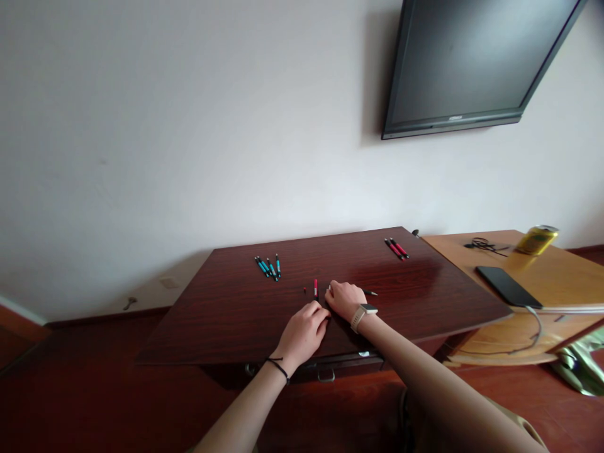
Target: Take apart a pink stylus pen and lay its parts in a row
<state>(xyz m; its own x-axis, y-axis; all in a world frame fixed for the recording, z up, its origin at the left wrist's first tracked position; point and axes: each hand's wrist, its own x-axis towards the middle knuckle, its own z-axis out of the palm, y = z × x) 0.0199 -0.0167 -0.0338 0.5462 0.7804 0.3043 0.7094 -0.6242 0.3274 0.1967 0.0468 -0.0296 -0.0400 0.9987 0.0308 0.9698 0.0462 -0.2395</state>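
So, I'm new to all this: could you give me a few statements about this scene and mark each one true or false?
1. The left hand and right hand are close together at the dark table. True.
2. The blue pen-like sticks lie to the right of the two-stick red pair. False: they lie to its left.
3. A watch is on the right wrist. True.
4. The black bracelet is on the right wrist too. False: it is on the left wrist.
5. The yellow can is on the dark table. False: it is on the light wooden cabinet.
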